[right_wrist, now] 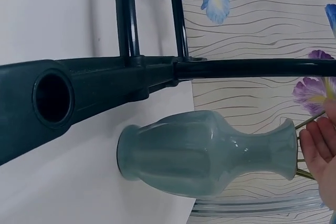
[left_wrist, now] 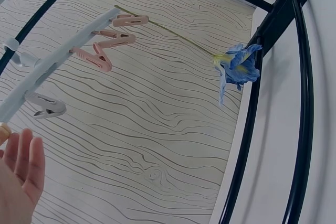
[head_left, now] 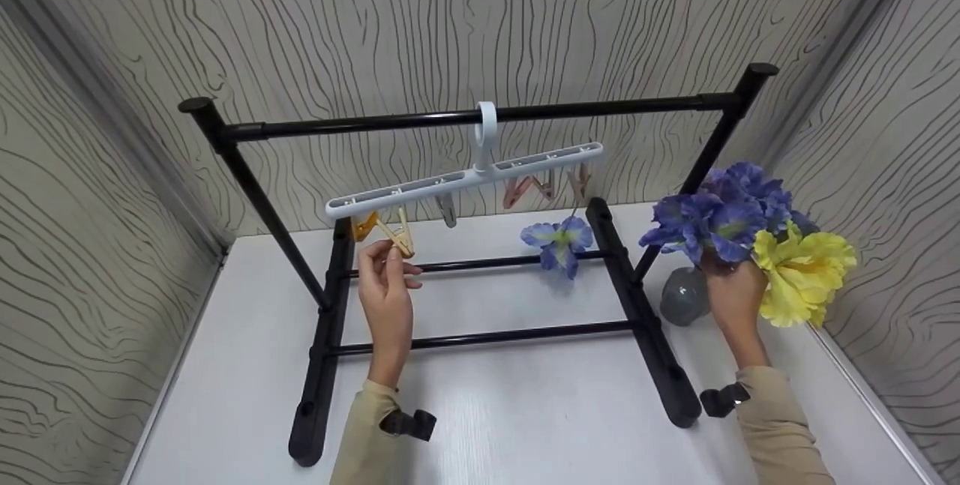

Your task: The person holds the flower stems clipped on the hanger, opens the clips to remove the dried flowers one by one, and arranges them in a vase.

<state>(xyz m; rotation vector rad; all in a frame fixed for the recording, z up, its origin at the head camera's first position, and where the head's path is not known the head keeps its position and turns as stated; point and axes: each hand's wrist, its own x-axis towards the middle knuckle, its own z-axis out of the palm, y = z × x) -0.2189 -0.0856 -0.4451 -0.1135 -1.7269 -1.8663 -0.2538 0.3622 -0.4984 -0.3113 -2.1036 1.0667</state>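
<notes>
My left hand pinches the lower end of a pale yellow clothespin, which hangs from a light blue clip hanger. Beside it is an orange clothespin. At the hanger's right end, a clothespin has a blue iris hanging from it by its stem. On the other side, my right hand has its fingers on the flower stems just above the mouth of a grey-green vase. Blue-purple irises and a yellow flower spread around that hand.
A black rack carries the hanger on its top bar, its two feet on the white table. Grey and pink clothespins hang along the hanger's middle and right. The vase stands just outside the rack's right leg. Wood-patterned walls enclose the table.
</notes>
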